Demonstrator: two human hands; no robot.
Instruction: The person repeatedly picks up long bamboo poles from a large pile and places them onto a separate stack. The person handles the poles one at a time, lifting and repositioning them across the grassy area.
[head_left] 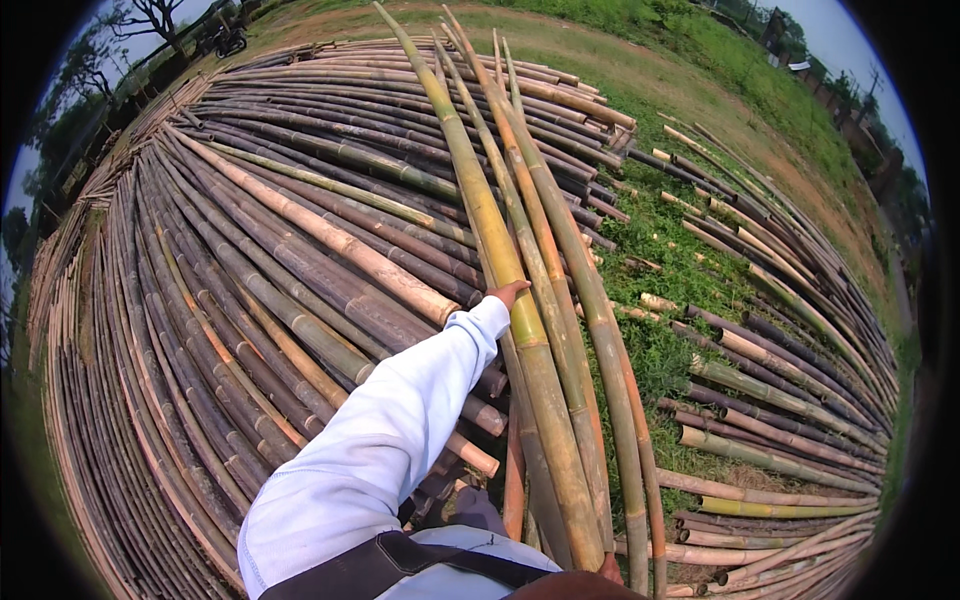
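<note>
Nearest us, at the lower edge, the right hand (610,569) showed only partly beside the bundle's low end, and we could not tell whether it was closed. If its support was weak, we judged, the slim poles (600,310) could roll off the outer side. Farther up, our left hand (508,292) was clamped on the thick pole (495,228), thumb over its top; since we saw no grip around the slim ones there, the bundle could splay. The long, unsupported tips could also swing and drag us off balance or catch on the stacked bamboo (330,230).

The bundle slanted up in front of us, between that stack and the grass (640,235). The thick pole looked tan-yellow near us, brighter yellow-green past the hand, ringed with joints; the slim ones were dull green and orange-brown, tapering and bending toward their far tips.
</note>
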